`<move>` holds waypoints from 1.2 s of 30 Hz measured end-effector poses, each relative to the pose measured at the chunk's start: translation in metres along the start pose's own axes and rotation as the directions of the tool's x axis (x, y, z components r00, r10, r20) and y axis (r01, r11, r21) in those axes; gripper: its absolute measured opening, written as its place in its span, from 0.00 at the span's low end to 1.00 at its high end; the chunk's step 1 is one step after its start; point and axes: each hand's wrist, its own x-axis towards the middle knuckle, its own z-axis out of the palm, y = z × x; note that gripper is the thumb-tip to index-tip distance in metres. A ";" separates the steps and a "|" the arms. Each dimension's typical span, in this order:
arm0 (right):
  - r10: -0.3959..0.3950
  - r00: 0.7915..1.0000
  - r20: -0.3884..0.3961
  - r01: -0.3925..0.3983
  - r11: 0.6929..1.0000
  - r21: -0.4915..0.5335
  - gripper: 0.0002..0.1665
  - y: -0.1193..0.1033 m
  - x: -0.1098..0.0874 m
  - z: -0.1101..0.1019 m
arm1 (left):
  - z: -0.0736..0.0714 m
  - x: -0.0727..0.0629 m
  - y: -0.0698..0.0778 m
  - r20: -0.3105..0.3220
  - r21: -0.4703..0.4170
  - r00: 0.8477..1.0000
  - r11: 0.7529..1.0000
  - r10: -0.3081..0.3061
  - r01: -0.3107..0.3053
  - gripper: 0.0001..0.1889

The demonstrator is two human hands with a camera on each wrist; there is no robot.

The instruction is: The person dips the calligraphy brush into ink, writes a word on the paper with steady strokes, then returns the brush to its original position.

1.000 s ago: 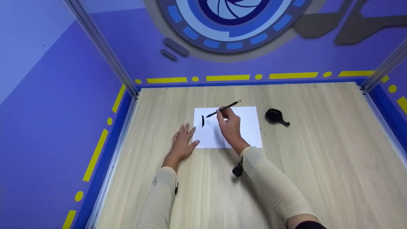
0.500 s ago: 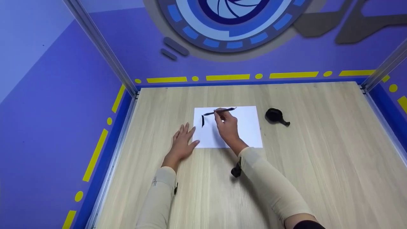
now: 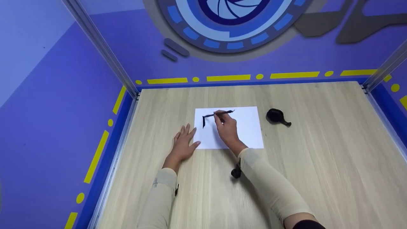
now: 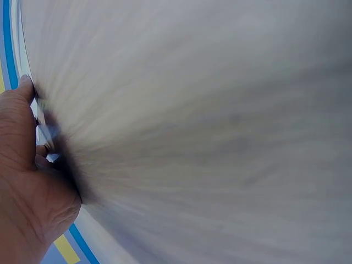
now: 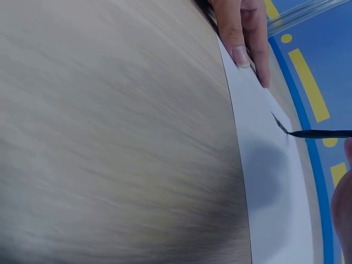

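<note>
My right hand pinches a dark ink brush, its tip on a white sheet of paper. A black vertical stroke stands near the paper's left side, and a horizontal line leads from its top toward the brush. The right wrist view shows the brush with its tip touching the paper. My left hand lies flat with fingers spread, thumb and fingertip at the paper's left edge. In the left wrist view only part of that hand shows.
A small black dish with a handle sits right of the paper on the wooden table. Blue-purple panels with yellow markings wall the table at the back and sides.
The brush has come down onto the paper at the top of the vertical stroke and moved slightly right, leaving a short horizontal line. The left hand has stayed in place.
</note>
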 end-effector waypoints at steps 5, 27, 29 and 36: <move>-0.007 1.000 0.012 0.007 1.000 -0.001 0.11 0.001 -0.001 0.001 | 0.001 0.000 -0.002 -0.007 0.004 1.000 1.000 0.007 -0.007 0.38; -0.190 0.980 0.051 0.194 0.978 -0.077 0.05 -0.008 0.001 0.003 | 0.000 0.001 -0.003 -0.016 0.009 0.999 0.999 0.032 -0.032 0.37; -0.189 0.981 0.049 0.193 0.977 -0.088 0.05 -0.010 0.002 0.001 | -0.001 0.000 -0.002 -0.020 0.001 0.999 1.000 0.028 -0.028 0.37; -0.154 0.987 0.037 0.157 0.983 -0.096 0.04 -0.011 0.003 -0.003 | -0.001 -0.001 0.000 -0.021 -0.001 1.000 1.000 0.022 -0.022 0.37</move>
